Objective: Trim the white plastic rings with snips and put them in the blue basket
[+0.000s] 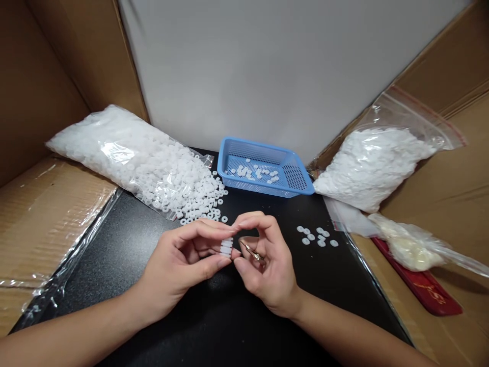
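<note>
Between the thumb and fingers of my left hand (183,252) is a short stack of white plastic rings (226,247). My right hand (269,265) curls around a small, thin brass-coloured metal tool (252,252), partly hidden by the fingers; its exact kind is not clear. The fingertips of both hands meet just above the stack. Loose white rings (204,199) spill from a clear plastic bag (126,148) beyond my left hand. To the right of my right hand, several round white pieces (311,237) lie on the black table (244,326).
A blue perforated basket (263,189) with several white pieces inside stands at the back. On the right, a zip bag of white pieces (376,163) leans on cardboard (454,199). A smaller tied bag (414,250) rests on a red case (439,298). Cardboard (49,204) borders the left.
</note>
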`<state>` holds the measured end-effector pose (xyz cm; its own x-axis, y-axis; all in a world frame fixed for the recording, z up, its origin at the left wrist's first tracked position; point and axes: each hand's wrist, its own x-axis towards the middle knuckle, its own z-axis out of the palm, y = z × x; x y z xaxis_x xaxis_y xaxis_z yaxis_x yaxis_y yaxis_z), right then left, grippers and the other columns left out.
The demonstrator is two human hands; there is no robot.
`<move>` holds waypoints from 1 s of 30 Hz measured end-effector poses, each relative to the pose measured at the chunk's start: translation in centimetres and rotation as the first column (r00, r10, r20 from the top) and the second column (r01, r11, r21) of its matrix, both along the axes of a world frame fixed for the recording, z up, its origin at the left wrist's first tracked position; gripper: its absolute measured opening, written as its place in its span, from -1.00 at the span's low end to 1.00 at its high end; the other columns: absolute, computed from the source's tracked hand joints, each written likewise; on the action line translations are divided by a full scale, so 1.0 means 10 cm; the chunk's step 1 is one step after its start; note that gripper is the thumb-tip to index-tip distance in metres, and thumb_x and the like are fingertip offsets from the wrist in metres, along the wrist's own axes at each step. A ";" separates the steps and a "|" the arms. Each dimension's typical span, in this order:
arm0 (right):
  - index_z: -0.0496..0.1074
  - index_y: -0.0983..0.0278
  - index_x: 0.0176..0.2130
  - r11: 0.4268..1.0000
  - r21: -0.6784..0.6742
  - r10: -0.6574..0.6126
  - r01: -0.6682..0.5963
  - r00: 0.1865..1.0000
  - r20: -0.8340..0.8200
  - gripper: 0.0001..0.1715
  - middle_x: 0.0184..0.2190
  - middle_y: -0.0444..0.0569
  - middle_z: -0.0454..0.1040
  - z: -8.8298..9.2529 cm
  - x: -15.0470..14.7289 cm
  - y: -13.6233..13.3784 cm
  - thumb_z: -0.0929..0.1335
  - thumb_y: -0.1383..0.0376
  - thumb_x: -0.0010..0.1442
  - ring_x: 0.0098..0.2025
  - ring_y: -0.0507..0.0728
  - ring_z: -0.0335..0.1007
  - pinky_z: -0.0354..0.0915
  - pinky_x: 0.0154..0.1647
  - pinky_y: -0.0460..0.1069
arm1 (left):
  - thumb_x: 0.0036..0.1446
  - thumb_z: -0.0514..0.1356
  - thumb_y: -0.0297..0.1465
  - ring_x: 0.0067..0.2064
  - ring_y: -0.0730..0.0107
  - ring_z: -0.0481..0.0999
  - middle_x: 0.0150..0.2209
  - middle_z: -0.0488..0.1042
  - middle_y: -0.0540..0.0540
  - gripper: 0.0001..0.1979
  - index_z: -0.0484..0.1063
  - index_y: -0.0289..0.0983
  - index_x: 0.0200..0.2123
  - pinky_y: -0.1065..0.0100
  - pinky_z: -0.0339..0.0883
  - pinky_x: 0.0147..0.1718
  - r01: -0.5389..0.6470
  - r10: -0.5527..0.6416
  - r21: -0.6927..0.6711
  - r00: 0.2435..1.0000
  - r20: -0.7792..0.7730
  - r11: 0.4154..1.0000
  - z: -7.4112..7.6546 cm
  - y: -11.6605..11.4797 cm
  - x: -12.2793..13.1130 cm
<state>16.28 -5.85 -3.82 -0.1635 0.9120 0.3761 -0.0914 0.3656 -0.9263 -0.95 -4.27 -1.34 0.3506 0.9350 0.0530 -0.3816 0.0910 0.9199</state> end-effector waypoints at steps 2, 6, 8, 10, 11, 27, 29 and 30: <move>0.32 0.14 -0.06 0.997 0.061 -0.038 0.036 0.999 0.022 -0.78 -0.14 -0.09 0.29 0.02 0.06 0.03 0.37 0.19 0.31 -0.37 -0.01 0.40 0.43 -0.41 -0.09 | 0.03 0.44 -0.57 -0.22 0.40 0.71 -0.13 0.69 -0.06 -0.78 0.71 -0.18 -0.26 0.52 0.57 -0.18 0.022 -0.021 -0.026 1.000 0.019 0.999 0.01 0.00 0.00; 0.44 0.13 -0.02 0.965 0.185 -0.214 0.186 0.966 0.148 -0.83 -0.29 -0.14 0.40 0.12 0.21 0.06 0.33 0.23 0.40 -0.28 0.03 0.43 0.44 -0.24 -0.06 | 0.03 0.44 -0.59 -0.26 0.38 0.74 -0.21 0.73 -0.05 -0.76 0.71 -0.18 -0.25 0.55 0.58 -0.22 0.058 -0.056 -0.081 0.998 0.032 0.995 0.03 -0.01 -0.04; 0.46 0.12 0.06 0.938 0.261 -0.291 0.228 0.927 0.237 -0.73 -0.28 -0.12 0.44 0.19 0.27 0.04 0.34 0.31 0.39 -0.28 0.04 0.43 0.43 -0.26 -0.07 | 0.01 0.45 -0.60 -0.23 0.34 0.75 -0.22 0.73 -0.05 -0.76 0.71 -0.18 -0.26 0.55 0.58 -0.21 0.054 -0.052 -0.086 0.998 0.026 0.995 0.05 -0.02 -0.05; 0.47 0.16 0.11 0.910 0.362 -0.326 0.202 0.888 0.324 -0.68 -0.26 -0.08 0.48 0.24 0.31 0.00 0.34 0.33 0.38 -0.27 0.06 0.44 0.43 -0.28 -0.05 | -0.01 0.45 -0.62 -0.23 0.33 0.75 -0.25 0.74 -0.04 -0.74 0.71 -0.19 -0.27 0.55 0.58 -0.20 0.051 -0.050 -0.077 0.999 0.022 0.996 0.07 -0.03 -0.06; 0.48 0.19 0.12 0.893 0.414 -0.336 0.175 0.871 0.358 -0.66 -0.24 -0.05 0.50 0.26 0.32 -0.02 0.33 0.34 0.38 -0.26 0.07 0.45 0.43 -0.27 -0.04 | -0.01 0.45 -0.63 -0.23 0.33 0.75 -0.26 0.73 -0.03 -0.73 0.71 -0.19 -0.27 0.55 0.58 -0.20 0.053 -0.052 -0.070 0.998 0.021 0.996 0.08 -0.03 -0.06; 0.57 0.31 0.01 0.690 0.723 -0.554 0.030 0.664 0.501 -0.74 -0.41 -0.05 0.55 0.28 0.31 -0.08 0.36 0.44 0.36 -0.43 0.00 0.46 0.36 -0.43 -0.09 | -0.03 0.48 -0.55 -0.34 0.44 0.73 -0.38 0.73 0.02 -0.76 0.72 -0.14 -0.28 0.61 0.57 -0.28 0.038 -0.045 -0.145 0.998 -0.045 0.989 0.03 -0.01 -0.06; 0.56 0.30 0.03 0.687 0.726 -0.556 0.023 0.660 0.505 -0.72 -0.42 -0.06 0.55 0.27 0.31 -0.07 0.37 0.45 0.35 -0.44 0.01 0.46 0.35 -0.43 -0.09 | -0.04 0.49 -0.54 -0.34 0.43 0.73 -0.38 0.73 0.01 -0.77 0.72 -0.14 -0.29 0.60 0.57 -0.29 0.037 -0.044 -0.149 0.998 -0.046 0.988 0.04 0.00 -0.06; 0.56 0.29 0.05 0.690 0.723 -0.554 0.022 0.659 0.509 -0.69 -0.42 -0.06 0.55 0.26 0.31 -0.07 0.37 0.46 0.34 -0.44 0.01 0.46 0.35 -0.43 -0.09 | -0.04 0.49 -0.54 -0.34 0.43 0.73 -0.38 0.73 0.01 -0.77 0.72 -0.14 -0.29 0.60 0.56 -0.29 0.035 -0.043 -0.152 0.998 -0.045 0.988 0.04 0.00 -0.06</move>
